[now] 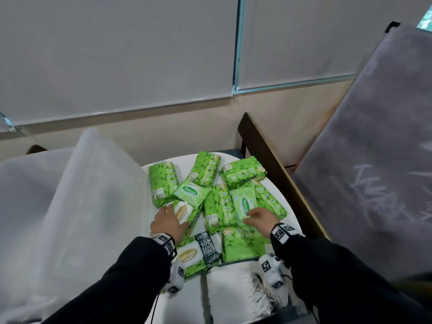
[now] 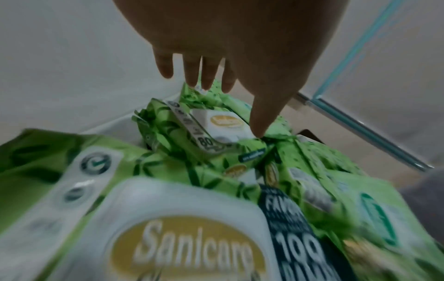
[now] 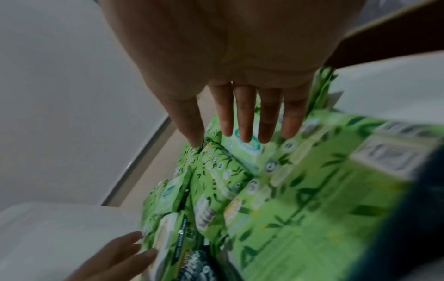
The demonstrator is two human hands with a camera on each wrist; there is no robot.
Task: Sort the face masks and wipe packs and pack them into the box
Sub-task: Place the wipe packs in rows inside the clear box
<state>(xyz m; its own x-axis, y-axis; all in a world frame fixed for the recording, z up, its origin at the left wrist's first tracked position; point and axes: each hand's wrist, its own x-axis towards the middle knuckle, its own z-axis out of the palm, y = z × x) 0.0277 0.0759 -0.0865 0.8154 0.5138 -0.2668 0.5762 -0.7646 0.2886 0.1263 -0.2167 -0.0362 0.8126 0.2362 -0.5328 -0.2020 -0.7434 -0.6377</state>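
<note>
Several green wipe packs (image 1: 219, 183) lie jumbled on a white table (image 1: 191, 293). My left hand (image 1: 168, 212) reaches over a leaf-print pack with a white lid (image 1: 184, 212); in the left wrist view the left hand (image 2: 230, 91) has straight fingers and its thumb tip touches that lidded pack (image 2: 223, 123). My right hand (image 1: 253, 213) hovers with straight fingers over a pale green Sanicare pack (image 1: 243, 202). The right wrist view shows the right hand (image 3: 223, 133) just above the same pale pack (image 3: 247, 150). A stack of white face masks (image 1: 231, 298) lies nearest me.
A translucent plastic box (image 1: 46, 206) with its lid raised (image 1: 105, 174) stands left of the table. A dark wooden rail (image 1: 268, 155) and a grey chalk-marked board (image 1: 374, 160) close off the right side. A large lidded pack (image 1: 198, 253) lies under my left wrist.
</note>
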